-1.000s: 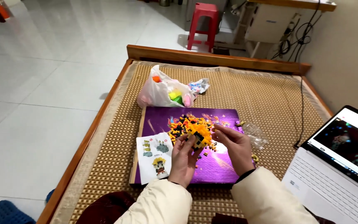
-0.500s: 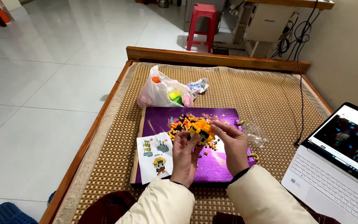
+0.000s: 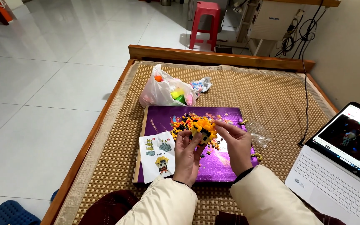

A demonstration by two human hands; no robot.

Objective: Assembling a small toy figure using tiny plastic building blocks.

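Yellow-and-black brick model [image 3: 203, 130] is now lifted above the purple board [image 3: 163, 121] — left hand [image 3: 187, 155] pinching it closed from below, right hand [image 3: 236, 143] fingertips newly pressing its edge — assembly continuing.

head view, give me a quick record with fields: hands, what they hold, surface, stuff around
left hand: grips the yellow and black brick model from below
right hand: fingertips pinch at the model's right side
under the hands: purple board with loose small bricks
beside board: instruction sheet, clear wrapper
behind board: plastic bag of coloured items
right: open laptop
surface: woven mat
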